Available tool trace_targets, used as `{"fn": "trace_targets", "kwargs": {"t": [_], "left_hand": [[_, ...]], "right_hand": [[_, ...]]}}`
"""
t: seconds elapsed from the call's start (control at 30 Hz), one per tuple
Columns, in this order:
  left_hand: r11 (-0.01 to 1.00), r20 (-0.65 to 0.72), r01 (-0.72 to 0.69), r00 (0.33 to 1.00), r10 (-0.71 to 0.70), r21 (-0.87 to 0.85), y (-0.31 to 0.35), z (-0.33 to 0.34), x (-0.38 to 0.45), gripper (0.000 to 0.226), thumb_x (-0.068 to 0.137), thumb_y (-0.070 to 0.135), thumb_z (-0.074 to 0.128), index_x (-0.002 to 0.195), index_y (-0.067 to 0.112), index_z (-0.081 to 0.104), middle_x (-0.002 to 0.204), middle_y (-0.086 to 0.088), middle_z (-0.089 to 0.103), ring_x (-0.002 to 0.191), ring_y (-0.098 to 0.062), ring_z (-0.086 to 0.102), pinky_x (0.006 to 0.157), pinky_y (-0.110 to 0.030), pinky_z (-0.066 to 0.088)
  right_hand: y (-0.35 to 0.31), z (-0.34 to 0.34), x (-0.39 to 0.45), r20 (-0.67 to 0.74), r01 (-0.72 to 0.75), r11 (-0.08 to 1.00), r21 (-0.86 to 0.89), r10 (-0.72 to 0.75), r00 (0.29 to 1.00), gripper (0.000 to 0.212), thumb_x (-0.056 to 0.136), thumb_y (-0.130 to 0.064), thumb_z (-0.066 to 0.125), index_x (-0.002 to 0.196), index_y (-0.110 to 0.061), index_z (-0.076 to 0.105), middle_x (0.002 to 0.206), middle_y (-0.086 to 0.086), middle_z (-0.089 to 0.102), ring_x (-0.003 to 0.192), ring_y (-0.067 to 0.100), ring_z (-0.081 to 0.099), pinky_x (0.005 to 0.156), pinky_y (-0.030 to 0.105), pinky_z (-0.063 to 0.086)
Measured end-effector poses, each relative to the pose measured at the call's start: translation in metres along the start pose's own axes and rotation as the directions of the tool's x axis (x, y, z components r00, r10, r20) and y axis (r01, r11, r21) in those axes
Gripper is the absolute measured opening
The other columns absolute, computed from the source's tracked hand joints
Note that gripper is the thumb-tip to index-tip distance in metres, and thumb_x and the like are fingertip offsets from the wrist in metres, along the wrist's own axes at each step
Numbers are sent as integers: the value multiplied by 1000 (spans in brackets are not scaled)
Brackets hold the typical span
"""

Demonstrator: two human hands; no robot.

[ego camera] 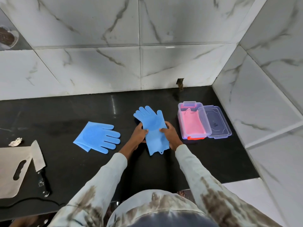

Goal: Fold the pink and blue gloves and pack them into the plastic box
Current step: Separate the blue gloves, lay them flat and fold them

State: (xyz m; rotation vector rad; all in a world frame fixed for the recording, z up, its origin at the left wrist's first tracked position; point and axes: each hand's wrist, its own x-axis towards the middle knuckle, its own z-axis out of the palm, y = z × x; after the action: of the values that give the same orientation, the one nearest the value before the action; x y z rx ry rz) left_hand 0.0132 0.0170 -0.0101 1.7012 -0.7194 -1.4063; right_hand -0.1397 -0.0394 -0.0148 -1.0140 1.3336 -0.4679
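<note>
A blue silicone glove (153, 126) is held just above the black counter, fingers pointing away from me, cuff toward me. My left hand (139, 134) grips its left edge at mid-length and my right hand (170, 135) grips its right edge. A second blue glove (98, 136) lies flat on the counter to the left, fingers pointing right. The clear plastic box (182, 122) stands to the right of my hands with folded pink gloves (193, 122) inside. Its clear lid (218, 123) lies beside it on the right.
A steel cutting board (11, 171) and a cleaver (38, 159) lie at the counter's left end, with a crumpled scrap (15, 141) behind them. Marble-tiled walls (254, 104) close the back and right side. The counter's front edge (164, 193) runs just before my body.
</note>
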Motion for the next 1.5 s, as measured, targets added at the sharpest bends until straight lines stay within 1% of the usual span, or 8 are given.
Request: {"fn": "trace_targets", "kwargs": {"t": [0.23, 0.53, 0.7, 0.8, 0.93, 1.13, 1.37, 1.5], "left_hand": [[962, -246, 115, 968, -52, 248, -19, -1, -4, 43, 106, 13, 49, 149, 10, 46, 142, -13, 62, 128, -30, 63, 110, -48, 54], [856, -455, 192, 889, 56, 480, -22, -42, -21, 31, 105, 37, 56, 119, 11, 66, 110, -6, 72, 103, -26, 70, 91, -40, 56], [849, -603, 177, 775, 192, 498, -18, -62, -21, 18, 102, 22, 61, 111, 11, 72, 113, -4, 66, 116, -27, 66, 92, -38, 54], [671, -480, 224, 849, 222, 707, -16, -86, -17, 44, 96, 9, 64, 140, 14, 60, 151, -10, 45, 144, -33, 41, 115, -50, 43], [341, -269, 229, 960, 76, 912, -17, -112, -18, 80, 94, 13, 70, 164, 21, 32, 169, -11, 22, 157, -37, 24, 121, -57, 37], [76, -293, 284, 943, 156, 956, 0, -116, -10, 38, 100, 14, 59, 138, 12, 58, 145, -11, 52, 140, -33, 44, 111, -46, 43], [109, -276, 272, 961, 30, 956, 56, -116, 0, 34, 96, 33, 72, 125, 16, 67, 137, -5, 63, 148, -32, 35, 119, -56, 31], [370, -30, 28, 1000, -1, 929, 99, -104, 3, 35, 94, 41, 77, 107, 9, 70, 116, -6, 67, 119, -30, 58, 100, -41, 49]], "right_hand": [[16, 1, 4, 9, -37, 957, -288, 42, 999, 35, 102, 1, 52, 136, 3, 60, 139, 22, 65, 132, 38, 62, 114, 50, 51], [14, 41, 1, 168, 30, 946, -322, 26, 985, 29, 107, -2, 52, 135, 0, 57, 132, 24, 68, 126, 39, 67, 111, 56, 54], [9, 48, 3, -29, 76, 807, -586, -115, 993, 27, 108, -23, 50, 116, -6, 68, 120, 13, 73, 115, 32, 69, 105, 48, 57], [3, 48, 3, -124, 64, 743, -666, -196, 973, 30, 109, -29, 46, 113, -8, 68, 116, 10, 72, 107, 31, 68, 96, 41, 54], [0, 48, 3, -140, 72, 769, -635, -207, 968, 27, 107, -26, 48, 109, -8, 68, 112, 8, 73, 104, 31, 69, 97, 43, 56], [-2, 49, 2, -3, 159, 853, -496, -185, 983, 26, 107, -18, 48, 112, -7, 71, 115, 10, 76, 108, 28, 74, 105, 47, 58], [-12, 46, 3, 170, 281, 901, -330, -236, 957, 27, 106, -24, 64, 121, -2, 72, 120, 11, 76, 114, 27, 74, 108, 41, 59], [-23, 42, 0, 344, 270, 950, -155, -205, 917, 55, 98, -42, 74, 144, -12, 64, 143, 1, 68, 136, 17, 63, 122, 41, 47]]}}
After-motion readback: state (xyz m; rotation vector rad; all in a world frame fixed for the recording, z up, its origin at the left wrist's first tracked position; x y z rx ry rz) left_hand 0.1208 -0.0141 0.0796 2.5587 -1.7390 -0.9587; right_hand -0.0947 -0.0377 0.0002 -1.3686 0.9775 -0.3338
